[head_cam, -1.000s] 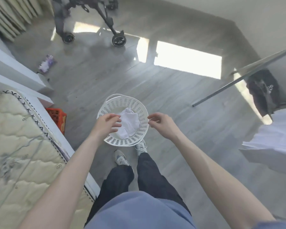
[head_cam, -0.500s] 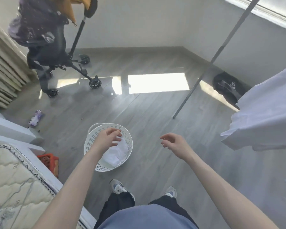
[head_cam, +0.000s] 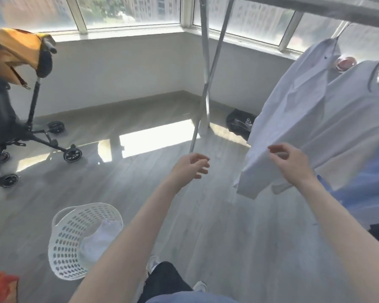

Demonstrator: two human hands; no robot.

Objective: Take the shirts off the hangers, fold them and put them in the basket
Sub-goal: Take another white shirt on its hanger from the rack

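Grey floor [head_cam: 127, 193]; left hand [head_cam: 190, 167], right hand [head_cam: 291, 165] loosely curled, empty, near shirt [head_cam: 293, 110].

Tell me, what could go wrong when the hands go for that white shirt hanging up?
1. The right hand is at the white shirt's low edge; tugging from there could stretch it instead of lifting it off its hanger.
2. The next shirt hangs close beside it and might get dragged along.
3. The basket sits on the floor near a shoe, so a careless step could tip it.
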